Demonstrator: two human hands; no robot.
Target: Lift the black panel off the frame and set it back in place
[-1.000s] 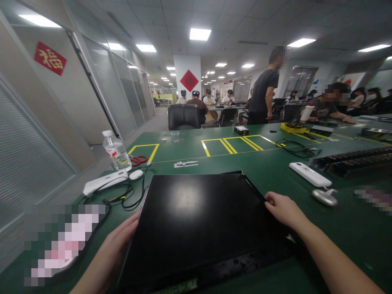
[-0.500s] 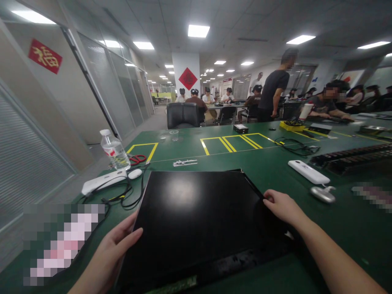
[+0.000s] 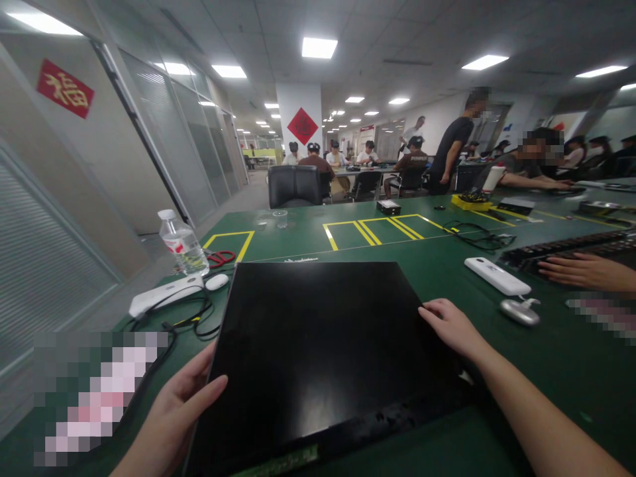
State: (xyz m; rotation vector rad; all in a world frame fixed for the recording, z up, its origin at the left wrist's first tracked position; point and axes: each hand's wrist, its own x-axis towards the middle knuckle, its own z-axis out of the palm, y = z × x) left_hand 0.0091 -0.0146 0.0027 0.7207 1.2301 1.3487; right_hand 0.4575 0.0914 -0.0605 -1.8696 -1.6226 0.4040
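Observation:
A flat black display panel (image 3: 318, 344) with a glossy face lies before me, tilted a little, with a strip of green circuit board (image 3: 283, 460) along its near edge. My left hand (image 3: 191, 391) grips its left edge, thumb on the front and the other fingers mostly hidden behind. At the upper part of the right edge, my right hand (image 3: 450, 328) pinches the panel between thumb and fingers. A black strip runs down that side below my right hand, with a small pale piece (image 3: 466, 377) near it.
The green table (image 3: 536, 397) carries yellow tape outlines. To the left are a water bottle (image 3: 183, 245), red-handled scissors (image 3: 221, 258), a white power bank (image 3: 166, 295) and black cables. Rightward lie another white power bank (image 3: 497, 275), a silver mouse-shaped object (image 3: 519, 312) and a co-worker's hand (image 3: 589, 270).
The panel's far edge has risen slightly and now covers most of the white scraps behind it; the reflection on its face has shifted. A co-worker's hand has come in at the right.

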